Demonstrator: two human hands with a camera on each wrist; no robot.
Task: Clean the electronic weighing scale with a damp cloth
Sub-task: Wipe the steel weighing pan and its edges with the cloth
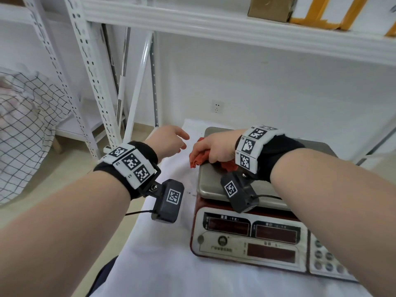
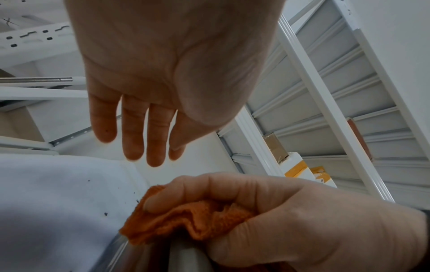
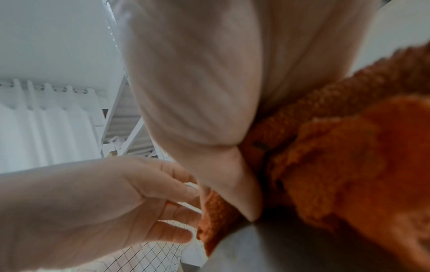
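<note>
An electronic weighing scale (image 1: 246, 234) with a steel pan (image 1: 211, 183) and dark red displays stands on a white-covered table. My right hand (image 1: 211, 147) grips a bunched orange cloth (image 1: 198, 159) and presses it on the pan's far left edge. The left wrist view shows its fingers curled round the cloth (image 2: 186, 224), and the right wrist view fills with cloth (image 3: 337, 156). My left hand (image 1: 171, 139) hovers just left of the cloth with straight, relaxed fingers (image 2: 153, 139), holding nothing.
The white table cover (image 1: 162, 243) stretches left of the scale. White slotted shelf posts (image 1: 85, 67) rise at the left, and a shelf (image 1: 235, 22) with cardboard boxes hangs overhead. A checked fabric (image 1: 23, 125) lies far left. A wall socket (image 1: 217, 106) sits behind.
</note>
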